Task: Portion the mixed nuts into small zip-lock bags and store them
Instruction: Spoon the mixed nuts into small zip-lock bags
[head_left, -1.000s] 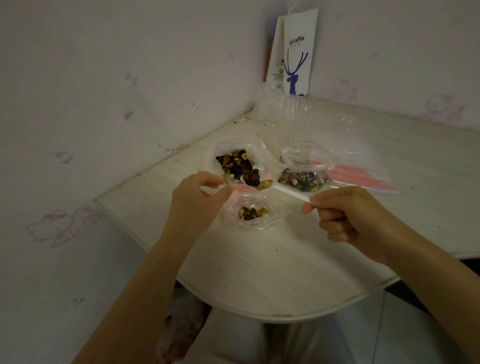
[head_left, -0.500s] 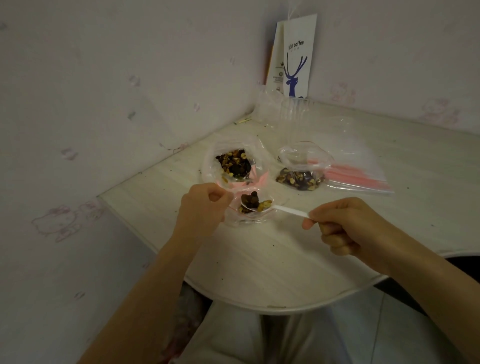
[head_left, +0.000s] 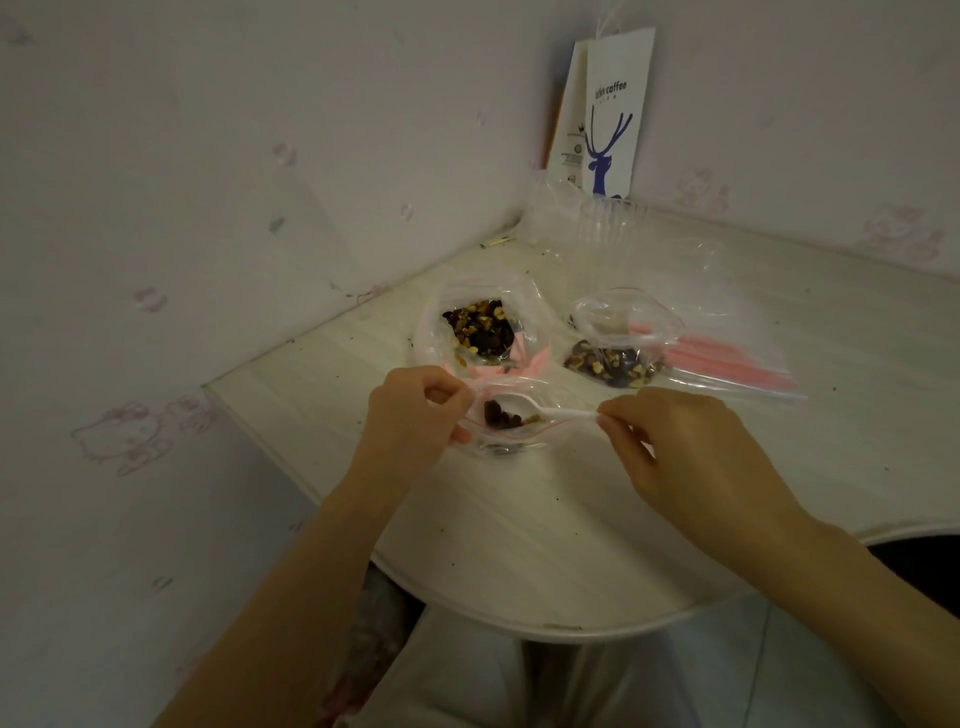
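A small clear zip-lock bag (head_left: 511, 441) lies open near the table's front, with some nuts (head_left: 501, 414) inside. My left hand (head_left: 413, 415) pinches the bag's left rim and holds the mouth open. My right hand (head_left: 691, 457) pinches the handle of a white plastic spoon (head_left: 558, 413), whose bowl sits inside the bag's mouth above the nuts. Behind it lies a large open bag of mixed nuts (head_left: 480, 327). To the right is a filled small bag (head_left: 613, 364).
A stack of flat zip-lock bags with pink strips (head_left: 727, 364) lies right of the filled bag. Clear plastic cups (head_left: 605, 234) and a white coffee paper bag (head_left: 610, 114) stand in the wall corner. The pale table (head_left: 519, 545) has a curved front edge.
The spoon carried nuts from the big bag down into the small bag's mouth and tipped them in. My left hand kept hold of the bag's rim.
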